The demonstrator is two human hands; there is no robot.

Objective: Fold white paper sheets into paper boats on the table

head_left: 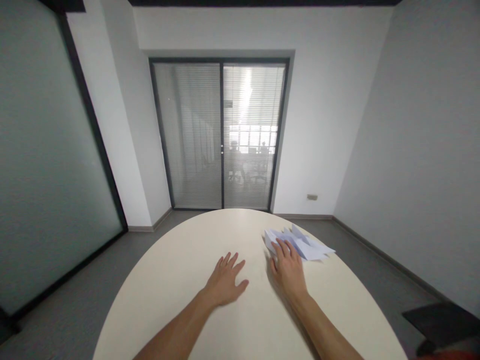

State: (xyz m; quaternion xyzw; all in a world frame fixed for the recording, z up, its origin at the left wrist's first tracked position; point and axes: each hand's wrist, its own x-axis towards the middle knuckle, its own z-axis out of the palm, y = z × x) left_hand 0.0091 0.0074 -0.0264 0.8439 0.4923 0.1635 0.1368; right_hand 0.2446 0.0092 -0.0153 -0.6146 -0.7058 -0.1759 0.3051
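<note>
My left hand [225, 282] is over the middle of the pale round table [161, 295], its fingers spread and nothing in it. Further right, my right hand [288, 267] reaches to a loose pile of folded white paper [307, 244]. Its fingertips overlap the near left side of the pile, and the thumb stands apart from the fingers. Several creased flaps of the paper stick up, while others lie flatter toward the table's right edge. Part of the pile is hidden behind my right fingers.
Beyond the table is a glass door [221, 135] with blinds in a dark frame. A frosted glass panel [48, 165] stands on the left. At the lower right, a dark flat object [442, 322], perhaps part of a chair, is beside the table. A small wall plate [312, 197] sits low on the back wall.
</note>
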